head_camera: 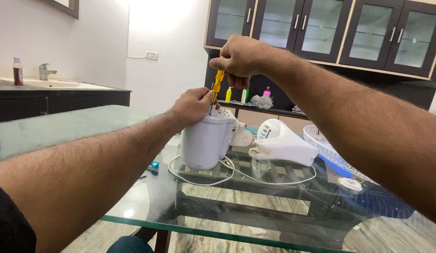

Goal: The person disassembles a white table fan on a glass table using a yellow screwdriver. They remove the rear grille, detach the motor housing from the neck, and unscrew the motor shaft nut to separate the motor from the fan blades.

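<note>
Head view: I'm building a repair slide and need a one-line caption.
Right hand drives a yellow-handled screwdriver into a white fan motor housing, steadied by the left hand, on a glass table.

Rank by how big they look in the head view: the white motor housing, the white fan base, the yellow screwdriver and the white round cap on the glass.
1. White motor housing and white fan base: look about alike, so no ranking between them.
2. Yellow screwdriver, partly hidden in the right hand.
3. White round cap, smallest.
</note>
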